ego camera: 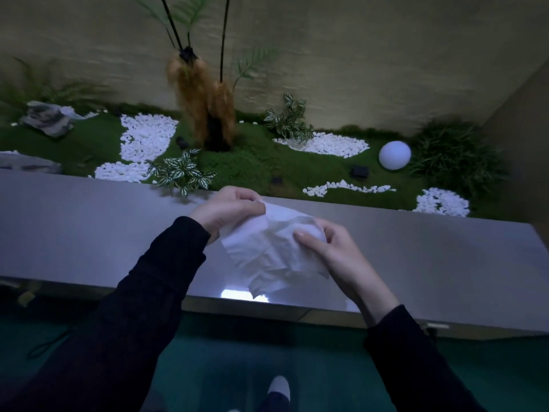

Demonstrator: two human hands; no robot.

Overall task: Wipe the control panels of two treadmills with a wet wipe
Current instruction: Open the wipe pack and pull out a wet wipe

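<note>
White wet wipe (271, 251) pinched between left hand (228, 209) and right hand (335, 254), part-crumpled. Spread it flat, fold to a pad first; no treadmill panel visible.

A crumpled white wet wipe (269, 248) hangs between the left hand (227, 210) and right hand (335, 254), above the long grey ledge (89, 227); behind it lies the mossy pebble garden (255, 162).

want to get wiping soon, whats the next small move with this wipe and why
Probably finish spreading the wet wipe flat. Both the left hand and right hand pinch its edges above the grey ledge, and it hangs crumpled. No treadmill panel is in view, so turning to find one would follow.
</note>
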